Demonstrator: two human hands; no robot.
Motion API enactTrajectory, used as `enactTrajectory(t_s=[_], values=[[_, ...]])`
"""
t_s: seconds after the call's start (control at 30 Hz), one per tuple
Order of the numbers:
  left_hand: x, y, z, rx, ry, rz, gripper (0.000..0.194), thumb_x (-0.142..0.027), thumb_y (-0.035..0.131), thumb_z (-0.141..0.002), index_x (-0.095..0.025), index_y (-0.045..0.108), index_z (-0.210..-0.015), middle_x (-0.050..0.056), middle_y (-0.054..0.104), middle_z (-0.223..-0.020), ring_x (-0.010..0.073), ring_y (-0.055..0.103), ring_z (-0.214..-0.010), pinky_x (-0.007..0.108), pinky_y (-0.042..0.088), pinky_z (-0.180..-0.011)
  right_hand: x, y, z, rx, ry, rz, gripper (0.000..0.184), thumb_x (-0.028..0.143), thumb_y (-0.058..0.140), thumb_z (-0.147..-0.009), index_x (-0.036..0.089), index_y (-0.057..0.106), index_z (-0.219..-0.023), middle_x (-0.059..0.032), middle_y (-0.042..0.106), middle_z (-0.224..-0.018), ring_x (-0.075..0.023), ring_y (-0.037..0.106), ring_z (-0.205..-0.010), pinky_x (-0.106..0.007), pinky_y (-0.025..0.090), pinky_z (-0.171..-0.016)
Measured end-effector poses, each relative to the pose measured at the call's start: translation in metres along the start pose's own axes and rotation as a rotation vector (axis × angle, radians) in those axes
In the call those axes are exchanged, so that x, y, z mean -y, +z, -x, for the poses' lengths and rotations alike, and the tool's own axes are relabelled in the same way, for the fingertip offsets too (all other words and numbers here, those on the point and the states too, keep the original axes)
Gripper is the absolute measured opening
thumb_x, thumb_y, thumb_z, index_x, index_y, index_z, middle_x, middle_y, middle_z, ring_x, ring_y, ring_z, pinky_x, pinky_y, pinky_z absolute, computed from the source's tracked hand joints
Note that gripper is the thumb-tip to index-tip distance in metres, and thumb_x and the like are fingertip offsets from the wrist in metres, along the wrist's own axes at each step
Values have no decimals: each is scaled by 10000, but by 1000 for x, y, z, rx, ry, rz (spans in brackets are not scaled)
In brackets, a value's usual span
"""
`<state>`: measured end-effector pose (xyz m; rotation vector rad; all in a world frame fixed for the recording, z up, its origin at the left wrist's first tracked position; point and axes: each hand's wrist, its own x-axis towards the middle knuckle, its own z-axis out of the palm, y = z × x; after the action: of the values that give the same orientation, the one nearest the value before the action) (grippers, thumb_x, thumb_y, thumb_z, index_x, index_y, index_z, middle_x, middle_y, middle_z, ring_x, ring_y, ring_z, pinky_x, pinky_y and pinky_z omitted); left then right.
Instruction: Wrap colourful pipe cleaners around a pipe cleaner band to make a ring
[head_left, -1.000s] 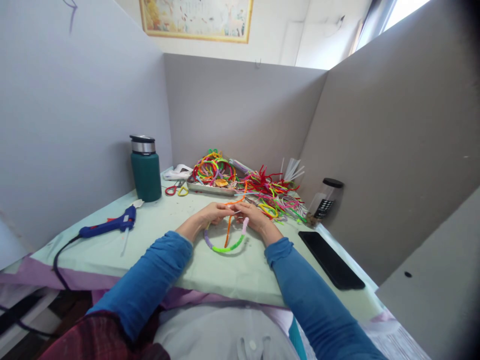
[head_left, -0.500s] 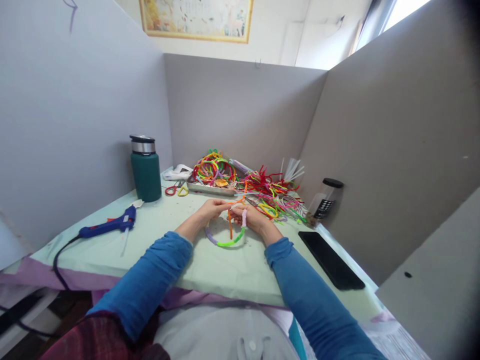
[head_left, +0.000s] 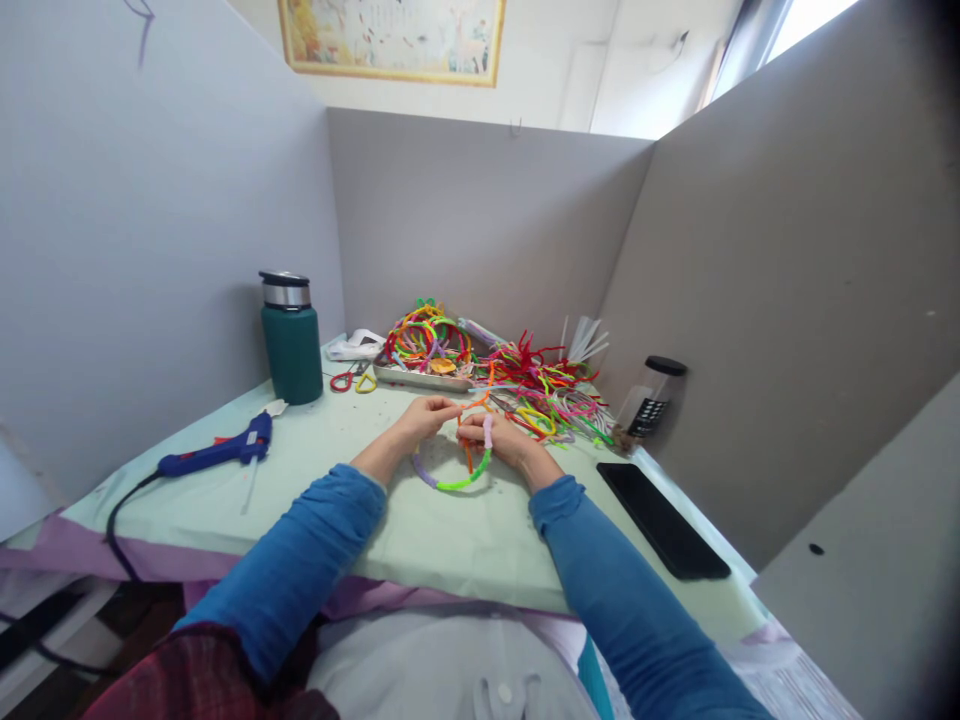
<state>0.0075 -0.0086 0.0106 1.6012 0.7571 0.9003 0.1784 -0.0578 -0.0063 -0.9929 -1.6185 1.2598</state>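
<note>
Over the middle of the table, a ring wrapped in fuzzy pipe cleaners (head_left: 453, 486) shows purple, green and pale pink sections. Its far part lies behind my fingers. My left hand (head_left: 426, 418) pinches the far left side of the ring, where an orange pipe cleaner (head_left: 470, 458) crosses it. On the right, my right hand (head_left: 493, 437) has its fingers closed around the orange strand inside the ring, beside the pale pink section. One orange end hangs down within the ring; another sticks up beyond my hands.
Behind my hands stand a metal tray (head_left: 420, 378) of colourful rings and a heap of pipe cleaners (head_left: 536, 365). To the left are a green bottle (head_left: 292, 345), a blue glue gun (head_left: 217, 452) and scissors (head_left: 352, 382). A black phone (head_left: 660, 520) and a clear jar (head_left: 651, 400) are on the right.
My right hand has shifted slightly left, its fingers now closed on the orange strand. The hanging orange end has swung a little to the right. My left hand stays nearly in place.
</note>
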Motion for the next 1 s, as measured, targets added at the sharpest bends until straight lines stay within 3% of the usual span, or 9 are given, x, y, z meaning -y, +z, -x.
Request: enactTrajectory(t_s=[0.3,0.6,0.87,1.0], values=[[2,-4,-2,37,-24,94,433,-516,771,-582,-137,607,-710,-91,340,-442,24,202,-372,237,75,-421,7,5,2,-79,-62,32,244,364,698,-684,142,599,-655,4,558,-616,-91,456,-535,-229,338,-508],[-1,-4,0,93,-53,96,441,-519,763,-581,-123,619,-712,-88,327,-421,28,212,-365,240,70,-418,-6,-3,-8,-305,-78,90,246,364,709,-637,152,629,-735,13,557,-635,-100,447,-558,-242,332,-537],[-3,-1,3,73,-56,75,453,-529,754,-606,-146,603,-794,-81,384,-477,27,239,-371,228,95,-408,-5,-6,-8,-342,-170,225,213,364,697,-638,163,655,-695,-5,605,-684,-128,490,-642,-267,375,-616],[-2,-1,4,124,-69,67,442,-523,762,-604,-152,586,-768,-83,364,-471,30,235,-371,231,95,-407,-5,-6,-7,-318,-167,273,252,405,692,-666,160,671,-721,-6,606,-678,-124,476,-630,-265,375,-612]])
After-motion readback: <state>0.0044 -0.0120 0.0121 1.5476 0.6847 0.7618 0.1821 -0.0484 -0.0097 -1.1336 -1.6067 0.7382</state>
